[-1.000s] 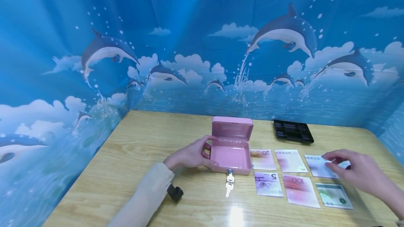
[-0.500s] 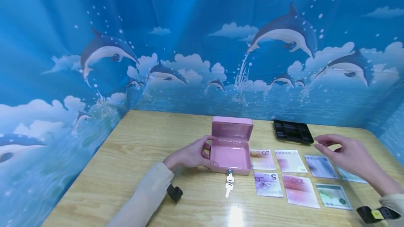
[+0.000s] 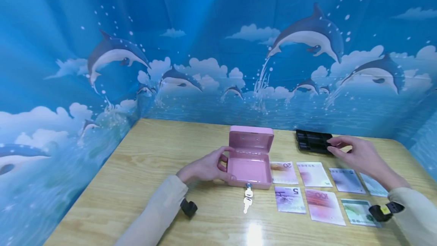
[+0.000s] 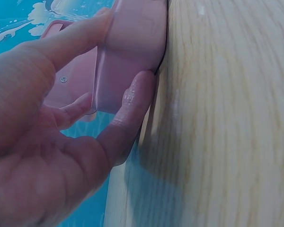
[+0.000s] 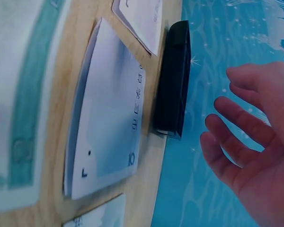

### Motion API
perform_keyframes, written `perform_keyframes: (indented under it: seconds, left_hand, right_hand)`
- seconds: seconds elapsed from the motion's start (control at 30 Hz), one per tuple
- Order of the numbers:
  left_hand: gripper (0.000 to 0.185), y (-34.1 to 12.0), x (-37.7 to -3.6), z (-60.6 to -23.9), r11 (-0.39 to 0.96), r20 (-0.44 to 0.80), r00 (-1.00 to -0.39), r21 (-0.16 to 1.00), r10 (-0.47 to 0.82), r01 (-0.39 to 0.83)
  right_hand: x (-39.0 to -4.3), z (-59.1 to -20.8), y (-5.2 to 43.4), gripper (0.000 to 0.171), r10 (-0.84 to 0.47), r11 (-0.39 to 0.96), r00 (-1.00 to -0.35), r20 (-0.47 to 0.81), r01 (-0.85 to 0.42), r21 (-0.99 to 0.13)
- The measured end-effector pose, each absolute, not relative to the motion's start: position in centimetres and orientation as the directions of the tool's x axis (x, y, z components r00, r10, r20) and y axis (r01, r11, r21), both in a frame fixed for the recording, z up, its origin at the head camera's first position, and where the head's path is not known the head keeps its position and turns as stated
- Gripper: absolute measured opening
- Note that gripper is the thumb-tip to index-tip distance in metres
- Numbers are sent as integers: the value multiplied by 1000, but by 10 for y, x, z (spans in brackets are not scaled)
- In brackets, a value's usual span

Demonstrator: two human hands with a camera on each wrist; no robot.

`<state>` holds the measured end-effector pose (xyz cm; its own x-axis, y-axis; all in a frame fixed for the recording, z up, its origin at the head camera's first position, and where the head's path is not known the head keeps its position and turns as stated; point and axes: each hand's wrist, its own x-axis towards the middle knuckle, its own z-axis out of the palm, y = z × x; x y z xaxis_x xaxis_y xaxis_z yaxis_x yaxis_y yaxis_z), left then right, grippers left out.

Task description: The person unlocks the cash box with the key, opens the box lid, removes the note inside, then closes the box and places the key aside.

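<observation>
At the desk's near edge both cream sleeves run out of the head view, and a glare patch whitens the pale wooden desk (image 3: 143,170) just before the small silver keys (image 3: 248,197) hanging from the front of the open pink metal cash box (image 3: 250,164). The person's left hand (image 3: 205,168) grips the box's left wall, thumb at the front corner and fingers curled over the rim; the left wrist view shows that hold close up but blurred, with the box's inside hidden.

Right of the box lie paper play banknotes in two rows: a purple 5 note (image 3: 290,199), a pink 100 note (image 3: 324,206) and a green note (image 3: 360,212) partly covered by the right wrist strap in the nearer row; a 20 note (image 3: 284,172), a pink-and-white note (image 3: 314,174), a pale blue 10 note (image 3: 347,180) and one more note (image 3: 374,186) half hidden under the right forearm behind them.

Farther back, near the desk's far edge, sits the black plastic coin tray (image 3: 314,141). The right hand (image 3: 355,153) hovers at its right end with loosely spread fingers, holding nothing; whether the fingertips touch the tray cannot be told.

The desk's left half is bare wood. A blue dolphin-printed cloth backdrop (image 3: 191,48) closes in the far, left and right edges.
</observation>
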<state>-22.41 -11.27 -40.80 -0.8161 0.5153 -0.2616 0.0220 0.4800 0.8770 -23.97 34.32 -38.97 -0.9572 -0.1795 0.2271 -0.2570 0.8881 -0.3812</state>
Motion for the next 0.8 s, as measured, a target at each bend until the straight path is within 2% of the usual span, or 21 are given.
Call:
perform_keyframes:
  seconds: [0.37, 0.6, 0.8]
  left_hand:
    - [87, -112, -225, -409, 471, -261, -813, 882, 520, 18]
    - [87, -112, -225, -408, 469, -268, -814, 883, 515, 6]
    - [86, -112, -224, -408, 473, -270, -814, 881, 515, 7]
  right_hand:
    - [-263, -397, 344, 32, -189, 902, -969, 161, -236, -363]
    - [-274, -400, 347, 29, -239, 905, -965, 107, -261, -337]
    - [-281, -400, 344, 28, -247, 910, -964, 102, -267, -316]
